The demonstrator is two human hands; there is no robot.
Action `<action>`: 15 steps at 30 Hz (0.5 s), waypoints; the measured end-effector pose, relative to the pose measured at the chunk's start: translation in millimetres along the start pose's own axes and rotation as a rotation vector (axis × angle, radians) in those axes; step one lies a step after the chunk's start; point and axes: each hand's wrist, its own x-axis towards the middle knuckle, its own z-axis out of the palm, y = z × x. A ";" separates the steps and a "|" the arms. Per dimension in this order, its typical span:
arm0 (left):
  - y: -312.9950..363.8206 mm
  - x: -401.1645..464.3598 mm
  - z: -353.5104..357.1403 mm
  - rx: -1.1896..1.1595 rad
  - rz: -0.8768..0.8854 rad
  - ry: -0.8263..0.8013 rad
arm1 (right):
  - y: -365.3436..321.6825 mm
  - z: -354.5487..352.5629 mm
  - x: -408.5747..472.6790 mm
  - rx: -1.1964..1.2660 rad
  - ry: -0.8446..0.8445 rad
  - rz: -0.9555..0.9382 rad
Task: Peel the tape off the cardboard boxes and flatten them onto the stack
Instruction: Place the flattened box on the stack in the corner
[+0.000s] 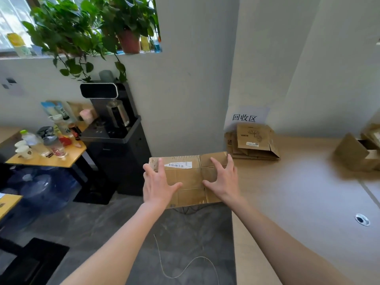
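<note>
Pressing spread fingers, left hand [157, 183] and right hand [223, 179] flatten cardboard box [190, 182].

Bright daylight enters through the window [12, 23] at upper left, where the glass is blown out to white behind the plants [82, 31]. The desk [308, 194] carries a pale sheen and soft shadows. Wide-angle distortion bends the walls, and the frame edges look soft and smeared.

Open tabletop [298, 198] between flattened stack [254, 144] and unfolded boxes [355, 154].
</note>
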 end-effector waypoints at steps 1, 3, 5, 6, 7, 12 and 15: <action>2.0 11.6 3.8 -0.015 0.013 -0.010 | 1.0 -0.4 9.5 -0.017 0.010 0.017; 8.2 36.9 12.4 -0.040 0.047 -0.031 | 4.0 0.5 28.9 -0.044 0.032 0.050; 16.5 63.4 20.4 -0.061 0.095 -0.046 | 6.9 0.8 49.1 -0.067 0.054 0.086; 20.7 77.1 24.9 -0.081 0.118 -0.056 | 8.2 0.5 59.1 -0.070 0.066 0.110; 25.2 90.9 29.0 -0.104 0.140 -0.067 | 9.6 -0.6 69.1 -0.069 0.078 0.132; 52.6 153.7 46.5 -0.169 0.230 -0.152 | 21.1 -9.8 115.0 -0.119 0.114 0.229; 77.9 181.1 59.4 -0.196 0.281 -0.234 | 35.9 -16.6 136.1 -0.158 0.129 0.309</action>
